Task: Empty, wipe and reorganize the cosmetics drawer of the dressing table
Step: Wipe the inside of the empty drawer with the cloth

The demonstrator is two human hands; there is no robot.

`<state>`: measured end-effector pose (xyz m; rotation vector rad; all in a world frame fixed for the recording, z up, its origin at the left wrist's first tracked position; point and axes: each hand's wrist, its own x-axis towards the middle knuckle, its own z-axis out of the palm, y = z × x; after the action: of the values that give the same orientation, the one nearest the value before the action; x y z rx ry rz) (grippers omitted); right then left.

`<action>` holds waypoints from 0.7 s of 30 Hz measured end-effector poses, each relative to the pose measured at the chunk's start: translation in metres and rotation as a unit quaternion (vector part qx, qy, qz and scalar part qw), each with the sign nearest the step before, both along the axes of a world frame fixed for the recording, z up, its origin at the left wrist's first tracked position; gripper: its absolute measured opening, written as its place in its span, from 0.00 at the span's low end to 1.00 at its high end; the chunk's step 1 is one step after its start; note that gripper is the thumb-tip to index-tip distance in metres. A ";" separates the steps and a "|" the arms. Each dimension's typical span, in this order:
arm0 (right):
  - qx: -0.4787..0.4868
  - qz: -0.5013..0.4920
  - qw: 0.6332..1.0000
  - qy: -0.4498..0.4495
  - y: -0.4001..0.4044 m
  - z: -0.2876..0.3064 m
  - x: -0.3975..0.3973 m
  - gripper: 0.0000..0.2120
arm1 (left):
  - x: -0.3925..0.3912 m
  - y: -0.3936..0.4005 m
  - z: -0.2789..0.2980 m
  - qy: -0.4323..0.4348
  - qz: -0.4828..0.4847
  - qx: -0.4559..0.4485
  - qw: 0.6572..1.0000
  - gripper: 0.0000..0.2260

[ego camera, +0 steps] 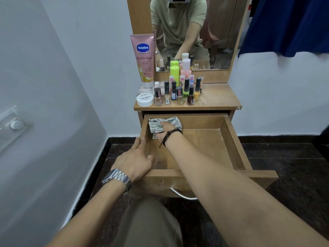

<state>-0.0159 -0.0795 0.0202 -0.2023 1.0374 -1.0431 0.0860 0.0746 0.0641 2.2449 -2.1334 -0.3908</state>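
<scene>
The wooden drawer (235,139) of the dressing table stands pulled out, with only a cloth inside. My right hand (165,130) reaches into its far left corner and presses a grey striped cloth (156,124) against the bottom and back wall, fingers curled into the fabric. My left hand (137,159) rests over the drawer's left wall near the front corner, fingers bent over the edge. On the tabletop above stand several nail polish bottles (179,95), a pink Vaseline tube (144,59) and a white nail polish remover jar (145,99).
A mirror (213,32) rises behind the tabletop (219,97). A white wall with a switch plate (12,125) is close on the left. A blue cloth (288,24) hangs at upper right. Dark floor (293,166) surrounds the drawer; its metal handle (183,195) is above my knee.
</scene>
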 end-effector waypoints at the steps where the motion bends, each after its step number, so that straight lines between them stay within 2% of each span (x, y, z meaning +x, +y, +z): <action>1: -0.019 0.016 1.000 -0.008 0.003 0.003 -0.003 0.21 | 0.000 0.000 0.000 0.000 0.000 -0.003 1.000 0.30; 3: 0.001 -0.009 0.999 -0.034 0.001 0.006 -0.015 0.21 | 0.000 0.000 0.000 0.001 -0.001 -0.004 1.000 0.30; 5: -0.028 -0.021 0.999 -0.007 0.006 0.012 -0.026 0.18 | 0.000 0.000 0.000 0.004 -0.001 -0.001 1.000 0.30; 7: -0.073 -0.011 0.997 0.038 0.013 0.019 -0.037 0.14 | 0.000 0.001 0.000 0.007 -0.001 -0.004 1.000 0.30; 9: -0.118 0.082 0.978 0.154 0.018 0.023 -0.047 0.12 | 0.000 0.002 0.001 0.006 -0.001 -0.008 1.000 0.30; 10: -0.145 0.154 0.939 0.270 0.023 0.030 -0.053 0.11 | -0.001 0.002 0.002 0.006 0.001 -0.009 1.000 0.30; 12: -0.208 0.312 0.796 0.475 0.036 0.042 -0.066 0.04 | -0.002 0.003 0.004 0.008 0.002 -0.007 1.000 0.29; 13: -0.230 0.361 0.722 0.543 0.042 0.048 -0.071 0.06 | -0.002 0.003 0.005 0.009 0.001 -0.004 1.000 0.29; 14: -0.244 0.390 0.665 0.589 0.048 0.052 -0.075 0.09 | -0.002 0.003 0.006 0.013 -0.001 -0.002 1.000 0.29; 15: -0.246 0.401 0.643 0.604 0.048 0.051 -0.077 0.11 | -0.002 0.003 0.007 0.020 -0.003 -0.001 1.000 0.29; 16: -0.244 0.399 0.640 0.610 0.050 0.050 -0.076 0.13 | -0.001 0.003 0.007 0.030 -0.005 -0.001 1.000 0.28; 18: -0.247 0.393 0.659 0.592 0.049 0.043 -0.069 0.14 | 0.000 0.004 0.009 0.058 -0.003 0.000 0.998 0.27; 19: -0.242 0.392 0.689 0.560 0.047 0.037 -0.062 0.11 | 0.001 0.004 0.010 0.071 -0.002 0.001 0.998 0.27; 21: -0.203 0.366 0.799 0.433 0.047 0.025 -0.045 0.04 | 0.002 0.006 0.012 0.084 0.000 0.004 0.997 0.28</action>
<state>-0.0614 -0.0327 0.0453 -1.4309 1.3454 -0.3948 0.0877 0.0803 0.0759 2.1317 -2.0525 -0.5657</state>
